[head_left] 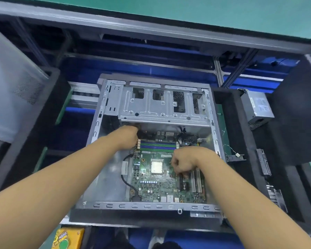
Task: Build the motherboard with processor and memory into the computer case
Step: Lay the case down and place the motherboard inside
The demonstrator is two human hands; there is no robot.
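An open grey computer case (97,123) lies flat in front of me. Inside it sits the green motherboard (151,189), with the silver processor (157,167) at its middle and green and blue memory slots (157,146) along its far edge. My left hand (128,136) reaches to the board's far left corner under the drive cage, its fingers curled and mostly hidden. My right hand (184,162) rests on the board right of the processor with curled fingers; whether it pinches something is hidden.
The drive cage (163,105) spans the case's far half. A black cable (126,182) loops left of the board. A power supply (257,106) sits at right, a clear plastic bin (9,83) at left, a yellow box (68,238) near the bottom.
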